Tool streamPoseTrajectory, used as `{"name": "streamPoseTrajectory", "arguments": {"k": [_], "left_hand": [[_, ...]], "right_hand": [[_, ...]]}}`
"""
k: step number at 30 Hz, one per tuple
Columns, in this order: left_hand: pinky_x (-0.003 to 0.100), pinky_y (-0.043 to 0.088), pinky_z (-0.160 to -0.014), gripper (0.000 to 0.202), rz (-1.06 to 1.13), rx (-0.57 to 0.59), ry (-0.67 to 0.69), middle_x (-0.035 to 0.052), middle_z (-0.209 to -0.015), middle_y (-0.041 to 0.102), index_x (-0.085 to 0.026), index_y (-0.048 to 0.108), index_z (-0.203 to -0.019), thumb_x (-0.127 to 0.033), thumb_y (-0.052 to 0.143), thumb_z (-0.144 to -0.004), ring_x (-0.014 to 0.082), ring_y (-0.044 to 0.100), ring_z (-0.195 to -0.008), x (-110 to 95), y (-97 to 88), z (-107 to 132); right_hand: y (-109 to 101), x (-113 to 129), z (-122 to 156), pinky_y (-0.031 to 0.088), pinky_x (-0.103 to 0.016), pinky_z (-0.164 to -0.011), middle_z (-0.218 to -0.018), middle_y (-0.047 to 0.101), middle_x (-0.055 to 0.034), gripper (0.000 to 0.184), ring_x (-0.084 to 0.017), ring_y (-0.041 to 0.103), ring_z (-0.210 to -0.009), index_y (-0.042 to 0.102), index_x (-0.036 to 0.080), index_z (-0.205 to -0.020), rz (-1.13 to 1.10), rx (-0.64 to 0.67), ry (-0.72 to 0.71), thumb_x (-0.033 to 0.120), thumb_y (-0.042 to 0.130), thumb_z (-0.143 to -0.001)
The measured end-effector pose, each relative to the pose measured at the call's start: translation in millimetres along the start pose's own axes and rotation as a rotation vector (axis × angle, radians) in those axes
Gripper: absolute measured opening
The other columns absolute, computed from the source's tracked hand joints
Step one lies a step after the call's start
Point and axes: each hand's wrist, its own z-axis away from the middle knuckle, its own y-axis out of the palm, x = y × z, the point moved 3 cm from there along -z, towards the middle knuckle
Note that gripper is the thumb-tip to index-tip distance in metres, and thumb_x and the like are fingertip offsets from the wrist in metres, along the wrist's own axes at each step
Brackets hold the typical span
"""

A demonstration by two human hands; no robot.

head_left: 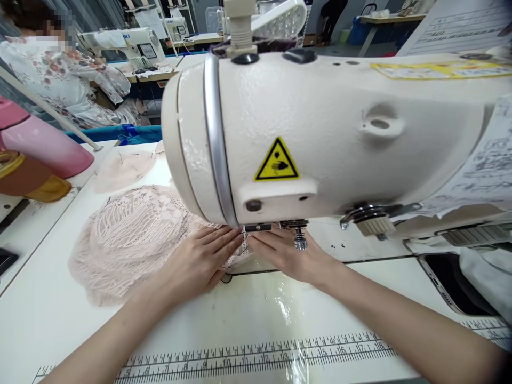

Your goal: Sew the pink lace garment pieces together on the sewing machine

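Note:
A pale pink lace piece (128, 240) lies on the white table (248, 314), its right edge running under the head of a cream sewing machine (320, 133). My left hand (200, 258) lies flat on the lace, fingers stretched toward the needle area. My right hand (286, 253) rests beside it, fingers extended, pressing the lace edge just below the presser foot (299, 234). The fingertips of both hands nearly meet under the machine head. The needle itself is hidden by the machine.
More pink lace pieces (124, 168) sit farther back. A pink container (44, 144) and a brown-and-gold one (28, 178) stand at the left. A printed ruler (256, 354) runs along the near edge. A phone (452, 282) lies right. Another person in floral clothing (60, 74) sits behind.

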Motion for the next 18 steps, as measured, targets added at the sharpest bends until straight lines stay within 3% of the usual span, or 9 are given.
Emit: {"name": "streamPoseTrajectory", "arguments": {"k": [3,7,12,18], "left_hand": [[0.040,0.049,-0.100,0.047,0.010,0.003,-0.009,0.0082,-0.130,0.061,-0.011,0.053,-0.131,-0.012,0.044,-0.085,0.0224,0.060,-0.117,3.2,-1.3,0.9],[0.041,0.048,-0.101,0.049,0.038,-0.001,-0.040,0.0093,-0.129,0.062,-0.012,0.052,-0.132,-0.013,0.046,-0.084,0.0237,0.058,-0.119,3.8,-0.4,1.7],[0.045,0.048,-0.101,0.055,0.051,0.033,-0.059,0.0103,-0.132,0.059,-0.013,0.046,-0.138,-0.014,0.046,-0.083,0.0260,0.056,-0.122,1.1,0.8,1.5],[0.045,0.049,-0.099,0.056,0.085,0.017,-0.102,0.0114,-0.128,0.062,-0.012,0.046,-0.137,-0.017,0.047,-0.082,0.0268,0.056,-0.121,-1.1,-2.1,-1.0]], "right_hand": [[5.3,5.6,-3.3,0.050,-0.023,-0.064,-0.106,0.067,-0.0027,0.036,-0.012,0.062,-0.085,0.061,0.021,-0.111,0.069,-0.016,-0.066,0.001,0.047,-0.085],[6.7,8.7,-8.8,0.048,-0.026,-0.080,-0.095,0.067,-0.0022,0.029,-0.011,0.059,-0.085,0.062,0.022,-0.106,-0.009,-0.035,-0.076,0.006,0.042,-0.091],[9.5,9.9,-8.0,0.046,-0.027,-0.083,-0.092,0.067,-0.0024,0.024,-0.011,0.059,-0.087,0.064,0.019,-0.095,-0.086,-0.029,-0.092,0.006,0.045,-0.091],[9.6,9.4,-7.4,0.045,-0.028,-0.084,-0.094,0.069,-0.0012,0.016,-0.012,0.061,-0.087,0.064,0.020,-0.095,-0.132,-0.100,-0.061,0.013,0.050,-0.092]]}}
